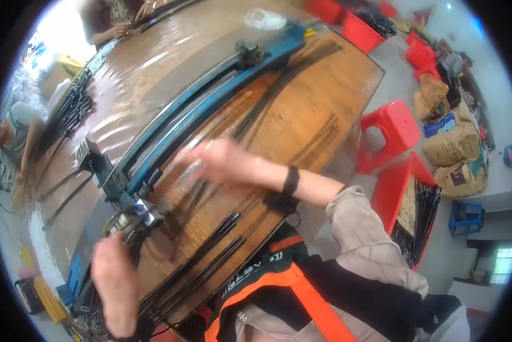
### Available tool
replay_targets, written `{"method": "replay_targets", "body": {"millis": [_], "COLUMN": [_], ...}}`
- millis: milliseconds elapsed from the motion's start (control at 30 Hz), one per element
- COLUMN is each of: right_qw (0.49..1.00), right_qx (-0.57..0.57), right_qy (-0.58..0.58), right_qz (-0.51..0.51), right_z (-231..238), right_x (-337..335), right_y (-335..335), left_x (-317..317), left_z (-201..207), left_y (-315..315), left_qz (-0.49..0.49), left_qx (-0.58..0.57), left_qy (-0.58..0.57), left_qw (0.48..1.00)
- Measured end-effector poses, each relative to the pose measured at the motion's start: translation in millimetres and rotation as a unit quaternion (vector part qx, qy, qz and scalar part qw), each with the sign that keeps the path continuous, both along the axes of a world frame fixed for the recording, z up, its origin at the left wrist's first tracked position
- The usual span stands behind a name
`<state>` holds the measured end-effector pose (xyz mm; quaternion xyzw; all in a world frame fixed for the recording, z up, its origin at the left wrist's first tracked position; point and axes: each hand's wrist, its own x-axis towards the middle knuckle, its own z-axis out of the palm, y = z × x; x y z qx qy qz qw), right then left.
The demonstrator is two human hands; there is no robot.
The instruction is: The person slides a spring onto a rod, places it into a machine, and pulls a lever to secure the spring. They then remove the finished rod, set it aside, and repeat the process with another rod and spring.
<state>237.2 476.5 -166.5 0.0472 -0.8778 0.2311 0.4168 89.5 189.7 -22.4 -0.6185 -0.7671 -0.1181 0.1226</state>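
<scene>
My left hand [114,273], blurred, is beside a metal clamping fixture [145,214] at the near end of a long blue rail machine [173,128]. Its fingertips are hidden, so I cannot tell what they hold. My right hand [224,161], also smeared by motion, hangs over the wooden tabletop just right of the rail. Whether anything thin is between its fingers does not show. Several black rods [213,242] lie on the table near my body. Long thin coil springs [250,208] are strewn below and right of my right hand.
A bundle of dark rods [73,105] lies on the plastic-covered table at left. Another person's hand [119,29] works at the far edge. To the right stand a red stool [395,128], a red bin [401,194] holding rods, and brown sacks [452,145].
</scene>
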Motion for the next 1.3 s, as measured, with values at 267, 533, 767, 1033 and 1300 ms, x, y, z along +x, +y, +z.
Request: {"method": "replay_targets", "body": {"millis": [267,533,767,1033,1300], "right_qw": [0.978,0.987,0.997,0.965,0.987], "right_qx": [0.058,0.007,-0.074,-0.257,-0.142], "right_qy": [-0.115,0.027,0.009,0.011,0.060], "right_qz": [-0.165,-0.158,-0.021,0.044,0.051], "right_z": [-5,1,43,43,56], "right_x": [6,-6,-7,-15,-41], "right_y": [105,94,24,-15,-38], "left_x": [-24,-37,-38,-44,-35], "left_z": [10,-3,12,12,5], "left_y": [75,84,51,4,-19], "left_qz": [-0.026,-0.063,-0.030,0.020,0.055], "left_qx": [-0.070,0.015,-0.025,0.027,-0.050], "left_qy": [0.041,0.047,0.084,0.054,-0.016], "left_qw": [0.996,0.997,0.996,0.998,0.997]}}
